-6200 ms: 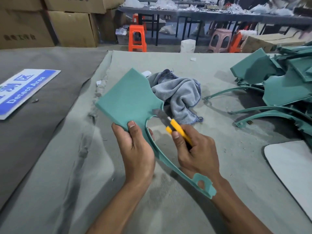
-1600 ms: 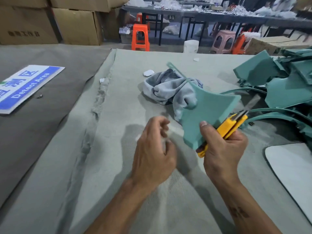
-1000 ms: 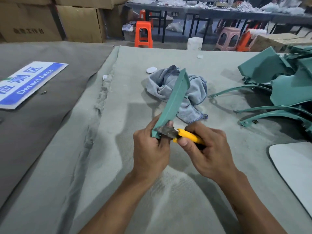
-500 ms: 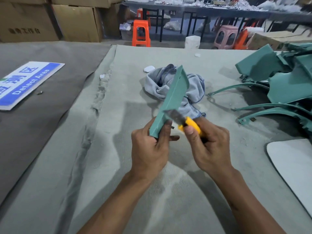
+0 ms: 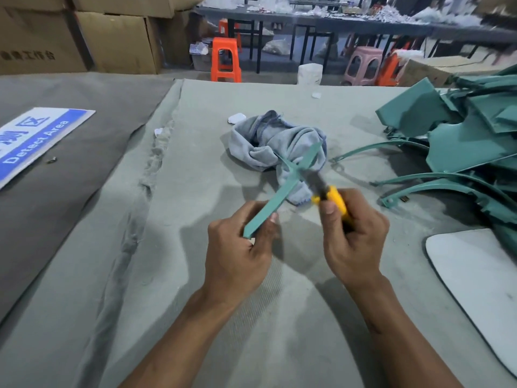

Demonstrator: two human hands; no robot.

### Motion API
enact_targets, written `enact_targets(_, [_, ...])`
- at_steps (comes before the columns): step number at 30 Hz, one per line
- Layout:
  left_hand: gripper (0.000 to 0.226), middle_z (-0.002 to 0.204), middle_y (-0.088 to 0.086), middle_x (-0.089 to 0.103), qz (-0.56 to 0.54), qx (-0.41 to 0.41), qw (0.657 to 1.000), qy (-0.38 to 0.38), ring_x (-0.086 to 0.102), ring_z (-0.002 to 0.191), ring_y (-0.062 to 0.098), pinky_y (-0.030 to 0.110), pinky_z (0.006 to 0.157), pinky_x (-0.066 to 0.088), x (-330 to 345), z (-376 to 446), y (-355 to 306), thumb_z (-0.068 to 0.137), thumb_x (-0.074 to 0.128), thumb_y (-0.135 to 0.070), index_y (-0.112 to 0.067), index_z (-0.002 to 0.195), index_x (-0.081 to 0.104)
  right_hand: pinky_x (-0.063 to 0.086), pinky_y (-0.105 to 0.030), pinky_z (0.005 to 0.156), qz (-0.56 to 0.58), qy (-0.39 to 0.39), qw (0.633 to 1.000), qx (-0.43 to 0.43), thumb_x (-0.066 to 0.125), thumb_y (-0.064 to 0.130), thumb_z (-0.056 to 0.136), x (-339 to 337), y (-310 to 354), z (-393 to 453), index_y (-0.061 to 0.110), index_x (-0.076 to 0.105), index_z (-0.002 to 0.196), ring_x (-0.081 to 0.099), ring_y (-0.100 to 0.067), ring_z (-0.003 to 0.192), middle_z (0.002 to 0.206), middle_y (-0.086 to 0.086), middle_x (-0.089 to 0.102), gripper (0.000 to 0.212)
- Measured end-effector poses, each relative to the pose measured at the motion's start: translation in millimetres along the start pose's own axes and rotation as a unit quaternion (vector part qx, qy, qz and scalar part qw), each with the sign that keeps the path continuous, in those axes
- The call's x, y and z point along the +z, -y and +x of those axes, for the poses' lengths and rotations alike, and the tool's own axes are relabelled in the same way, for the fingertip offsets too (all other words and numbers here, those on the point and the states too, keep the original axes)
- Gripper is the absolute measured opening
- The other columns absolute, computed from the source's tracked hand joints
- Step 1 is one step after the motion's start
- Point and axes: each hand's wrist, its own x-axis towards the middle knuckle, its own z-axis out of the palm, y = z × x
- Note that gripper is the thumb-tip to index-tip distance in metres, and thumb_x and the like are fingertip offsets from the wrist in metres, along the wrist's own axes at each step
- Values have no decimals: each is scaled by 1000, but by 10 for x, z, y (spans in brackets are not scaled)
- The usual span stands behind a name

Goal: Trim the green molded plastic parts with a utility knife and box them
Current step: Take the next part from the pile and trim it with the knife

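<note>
The surface [image 5: 195, 275] carries a pile of green parts [image 5: 461, 141] at two o'clock. At centre, the left hand [image 5: 237, 253] grips one green part [image 5: 279, 191] edge-on; the right hand [image 5: 355, 236] holds a yellow knife [image 5: 331, 198], blade against it.

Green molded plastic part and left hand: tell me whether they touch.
Touching. The head view shows the left hand curled round the lower end of the green molded plastic part, with thumb and fingers pinching its edge and no gap visible.

A factory workshop: stacked cardboard cartons [image 5: 84, 37] at eleven o'clock, plastic stools [image 5: 225, 60] and a littered workbench [image 5: 363, 22] at twelve, heaped green moulded parts [image 5: 461, 141] at two.
</note>
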Motion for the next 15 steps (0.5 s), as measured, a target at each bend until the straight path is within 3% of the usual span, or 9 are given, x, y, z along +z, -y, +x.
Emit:
enact_targets(2, [7, 79, -12, 72, 6, 6, 1000, 7, 71, 64, 8, 28, 53, 54, 14, -14, -6, 97, 68, -24, -29, 101, 70, 31, -19, 53, 16, 44, 997, -58, 50, 47, 108, -28, -16, -31, 5, 66, 79, 39, 2, 54, 63, 14, 40, 53])
enact_targets(4, [6, 80, -11, 73, 1, 5, 1000, 8, 72, 65, 9, 34, 54, 56, 9, -15, 1, 97, 67, -25, -27, 102, 69, 34, -31, 48, -2, 63, 996, -62, 48, 47, 108, -2, -54, -40, 5, 64, 79, 42, -10, 51, 60, 7, 43, 54])
enact_targets(8, [7, 75, -8, 71, -20, -43, 999, -18, 71, 58, 12, 40, 47, 55, -33, 16, 23, 94, 67, -30, -23, 91, 69, 31, -33, 50, -52, -35, 993, 96, 40, 47, 110, 41, -102, -19, 14, 62, 95, 41, -3, 52, 59, 14, 42, 42])
enact_targets(9, [7, 73, -8, 70, -33, -61, 997, -28, 71, 57, 11, 39, 47, 55, -38, 27, 25, 93, 68, -27, -23, 87, 70, 31, -31, 50, -50, -43, 993, 93, 39, 46, 110, 20, -108, -20, 14, 63, 99, 40, -3, 52, 60, 15, 42, 42])
enact_targets(13, [7, 71, -11, 69, -35, -63, 997, -20, 70, 55, 11, 29, 49, 55, -66, 35, 11, 91, 69, -23, -27, 86, 71, 33, -30, 48, -7, 56, 996, -69, 39, 46, 112, -7, -58, -80, 15, 61, 97, 40, -8, 53, 66, 10, 45, 41])
enact_targets(15, [7, 72, -9, 69, -15, -35, 999, 9, 68, 55, 13, 33, 49, 53, -83, 37, -8, 92, 69, -30, -37, 90, 71, 33, -30, 48, -26, 79, 994, -69, 37, 48, 112, 68, -49, -61, 20, 57, 96, 41, -9, 53, 67, 12, 44, 39])
